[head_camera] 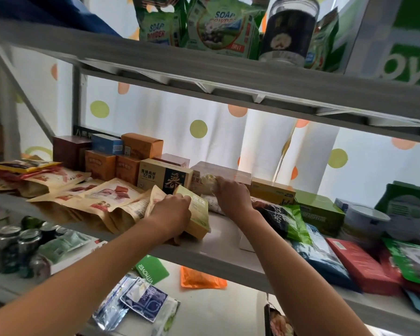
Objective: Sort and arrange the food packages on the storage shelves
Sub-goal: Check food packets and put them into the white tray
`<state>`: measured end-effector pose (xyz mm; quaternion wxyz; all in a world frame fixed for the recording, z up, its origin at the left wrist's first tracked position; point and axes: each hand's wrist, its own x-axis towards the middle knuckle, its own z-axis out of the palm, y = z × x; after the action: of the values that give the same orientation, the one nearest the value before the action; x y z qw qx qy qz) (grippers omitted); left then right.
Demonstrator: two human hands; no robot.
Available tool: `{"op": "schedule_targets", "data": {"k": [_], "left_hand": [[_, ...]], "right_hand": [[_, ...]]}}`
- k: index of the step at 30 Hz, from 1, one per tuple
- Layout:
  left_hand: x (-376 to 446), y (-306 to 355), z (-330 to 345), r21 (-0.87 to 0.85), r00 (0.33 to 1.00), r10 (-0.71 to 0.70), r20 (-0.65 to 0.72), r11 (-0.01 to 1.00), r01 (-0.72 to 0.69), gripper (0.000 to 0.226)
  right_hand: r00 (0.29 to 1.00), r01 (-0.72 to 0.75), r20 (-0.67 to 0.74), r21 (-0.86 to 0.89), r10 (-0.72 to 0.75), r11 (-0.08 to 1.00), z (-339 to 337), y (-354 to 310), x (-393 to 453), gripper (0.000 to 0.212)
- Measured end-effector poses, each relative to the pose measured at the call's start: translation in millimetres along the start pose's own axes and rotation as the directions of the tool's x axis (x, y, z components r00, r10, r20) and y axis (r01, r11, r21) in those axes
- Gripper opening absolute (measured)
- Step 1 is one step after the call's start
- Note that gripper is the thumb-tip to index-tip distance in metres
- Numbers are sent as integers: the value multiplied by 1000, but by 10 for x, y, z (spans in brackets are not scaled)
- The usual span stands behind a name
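Note:
On the middle shelf [223, 253], my left hand [171, 210] grips a yellow-green box [198, 214], tilted on its edge near the shelf front. My right hand [232, 196] reaches further back and pinches a small clear packet [210, 181] in front of a pale box [218, 170]. Several tan pouches with red meat pictures [102, 197] lie flat to the left of my left hand. A beige and black biscuit box [164, 177] stands behind them.
Orange, blue and dark red boxes [121, 154] are stacked at the back left. Green bags [289, 219], a red box [359, 263] and tins crowd the right. Soap powder bags [218, 25] and a dark jar [289, 30] stand on the top shelf. Cans and sachets lie below.

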<state>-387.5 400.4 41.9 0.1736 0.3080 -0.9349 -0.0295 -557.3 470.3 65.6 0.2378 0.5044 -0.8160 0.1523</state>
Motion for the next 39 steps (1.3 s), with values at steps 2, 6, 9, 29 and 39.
{"op": "schedule_targets", "data": {"k": [2,6,9,29,39], "left_hand": [[-9,1,-2,34,1000,6,-5,999,-6,25],[62,40,-32,8,999,12,-29,1000,-11,31],[199,125,-73,-62,998,39,-58,997,-43,33],[716,609,450,-260,969,104,-226,952,-163,13],[689,633,328,-536,964,37,-262,825,-177,41]], "right_hand": [[999,32,41,-138,-26,990,66,-6,-81,20],[995,29,103,-298,2,954,181,83,-182,31],[996,3,88,-312,26,950,208,128,-199,40],[898,-375,261,38,353,926,43,743,-581,97],[956,-256,-28,399,291,881,-169,914,-693,23]]}}
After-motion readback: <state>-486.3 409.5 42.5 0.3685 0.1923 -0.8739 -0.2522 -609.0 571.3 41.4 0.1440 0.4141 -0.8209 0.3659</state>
